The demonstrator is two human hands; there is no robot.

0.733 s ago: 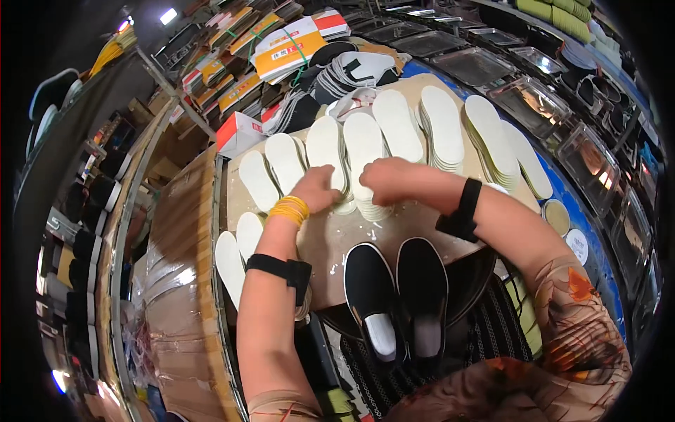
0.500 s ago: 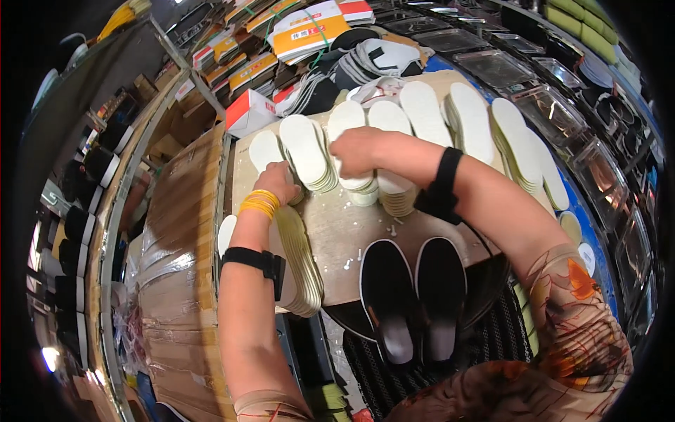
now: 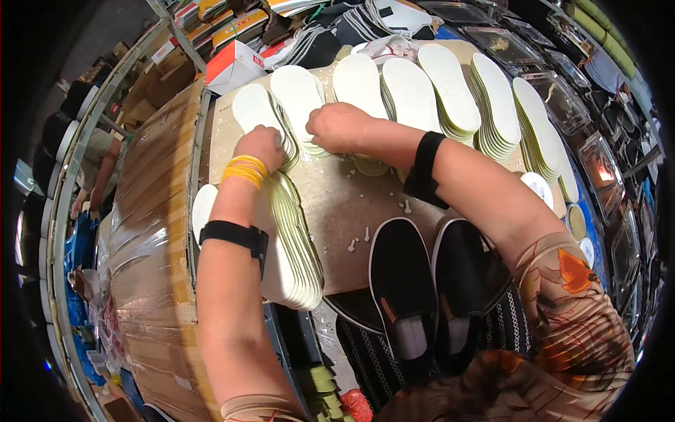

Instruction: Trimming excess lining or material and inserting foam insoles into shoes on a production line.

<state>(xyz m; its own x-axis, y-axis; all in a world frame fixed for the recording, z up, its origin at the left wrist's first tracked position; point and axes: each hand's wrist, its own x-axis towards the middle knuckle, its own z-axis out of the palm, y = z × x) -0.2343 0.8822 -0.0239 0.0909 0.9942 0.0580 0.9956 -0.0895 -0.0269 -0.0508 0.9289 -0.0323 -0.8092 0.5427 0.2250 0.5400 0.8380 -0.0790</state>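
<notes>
My left hand and my right hand both press on a fanned stack of white insoles at the far side of a wooden board. The fingers curl around the stack's near edge. Yellow bands and a black strap sit on my left wrist, a black strap on my right forearm. More insole stacks stand in a row to the right. Another long fanned stack lies under my left forearm. Two black slip-on shoes rest at the board's near edge.
A plastic-wrapped cardboard surface runs along the left. A red and white box and stacked boxes sit at the back. Clear plastic trays line the right. Another person sits far left. Small white pegs lie on the board.
The view has moved closer to the board. Both hands have shifted left along the insole row and now grip the stack at the far left.
</notes>
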